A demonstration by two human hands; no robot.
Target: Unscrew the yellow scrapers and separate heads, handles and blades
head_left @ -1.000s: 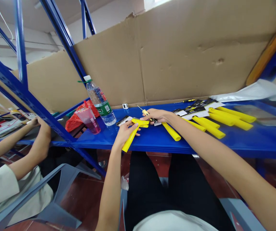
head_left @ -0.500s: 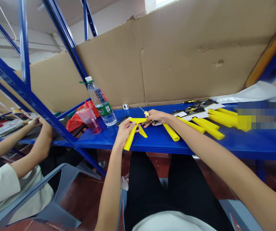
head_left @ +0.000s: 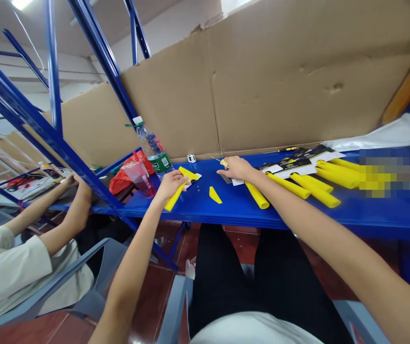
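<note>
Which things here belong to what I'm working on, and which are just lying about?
Likely part of the job:
handle-like yellow piece in your left hand
screwdriver-like tool in your right hand
flat yellow piece between them
yellow tubes

Probably just lying about:
water bottle
pink cup
red bag

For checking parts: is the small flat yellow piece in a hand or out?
Out: the flat yellow piece lies on the blue table, apart from the left hand and right hand.

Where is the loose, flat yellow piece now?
Near centre in the head view, the flat piece lies on the blue table, between the left hand and right hand.
</note>
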